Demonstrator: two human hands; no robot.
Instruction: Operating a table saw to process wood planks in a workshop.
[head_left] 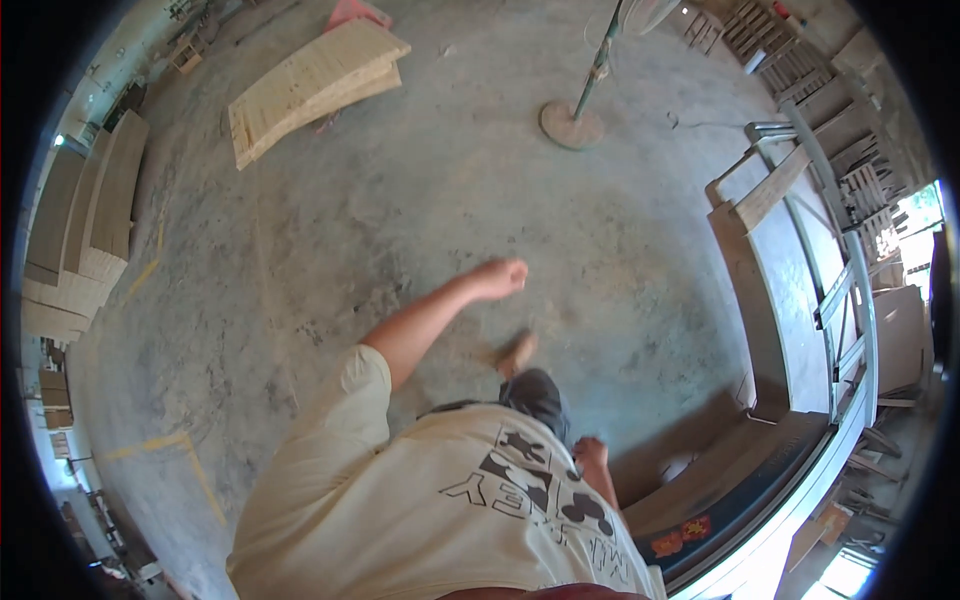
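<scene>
My left arm reaches forward across my body, and my left hand hangs over the bare concrete floor. Its fingers are curled into a loose fist, with nothing visible in them. Low at my right side is my right hand, beside my dark trouser leg and the printed front of my pale shirt. Its fingers are partly hidden, so whether it holds anything does not show. Near it on the right runs a long machine with a metal frame. One foot is stretched out ahead of me.
Ahead on the left lies a stack of curved wooden panels. A stand fan's round base and pole stand farther ahead. Tall stacked boards line the left side. Wooden pallets stand along the right. Yellow lines mark the floor.
</scene>
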